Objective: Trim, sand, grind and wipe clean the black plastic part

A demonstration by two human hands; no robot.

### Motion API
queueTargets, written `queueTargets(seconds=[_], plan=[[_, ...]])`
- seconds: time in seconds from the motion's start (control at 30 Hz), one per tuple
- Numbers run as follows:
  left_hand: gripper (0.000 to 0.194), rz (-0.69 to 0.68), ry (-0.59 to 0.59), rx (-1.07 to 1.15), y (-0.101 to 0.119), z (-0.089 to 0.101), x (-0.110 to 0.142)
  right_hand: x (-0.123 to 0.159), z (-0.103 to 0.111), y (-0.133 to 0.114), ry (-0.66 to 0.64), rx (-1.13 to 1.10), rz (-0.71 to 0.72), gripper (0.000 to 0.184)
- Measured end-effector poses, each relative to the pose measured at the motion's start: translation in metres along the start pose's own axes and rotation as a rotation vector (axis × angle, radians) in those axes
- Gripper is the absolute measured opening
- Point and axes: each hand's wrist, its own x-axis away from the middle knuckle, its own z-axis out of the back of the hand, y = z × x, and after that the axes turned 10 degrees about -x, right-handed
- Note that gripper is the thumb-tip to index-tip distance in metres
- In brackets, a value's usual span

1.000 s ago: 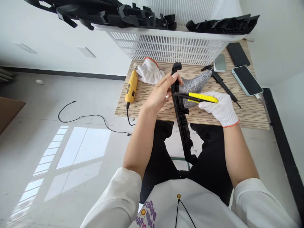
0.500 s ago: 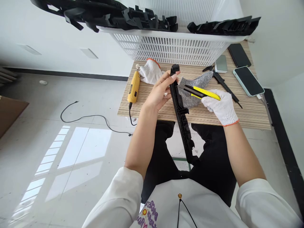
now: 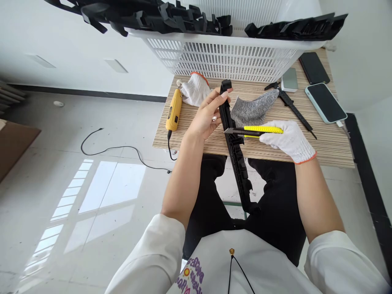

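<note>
Left hand (image 3: 203, 116) on the black strip (image 3: 236, 158), right hand (image 3: 286, 141) on the yellow knife (image 3: 269, 129)

Bare left fingers pinch the strip near its far end; from there it slants back toward the body, between the two arms. Gloved right fingers curl round the knife's handle, its blade over the strip just nearer the body than the left fingers — whether it touches, I cannot tell. Between the hands, beyond the knife, lies a gray cloth (image 3: 254, 111). The strip looks like moulded plastic: probably light, stiff, slightly slippery, its thin tabs fragile — best held by the solid far end.
</note>
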Motion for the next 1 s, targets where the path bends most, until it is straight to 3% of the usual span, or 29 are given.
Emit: queueTargets(seconds=[0.37, 1.0], plan=[[0.009, -0.048, 0.005, 0.115, 0.001, -0.003, -0.002, -0.001, 0.007, 0.008, -0.005, 0.046, 0.102, 0.031], [0.012, -0.074, 0.03, 0.163, 0.001, -0.003, -0.002, -0.003, 0.011, 0.013, -0.041, 0.122, 0.182, 0.032]])
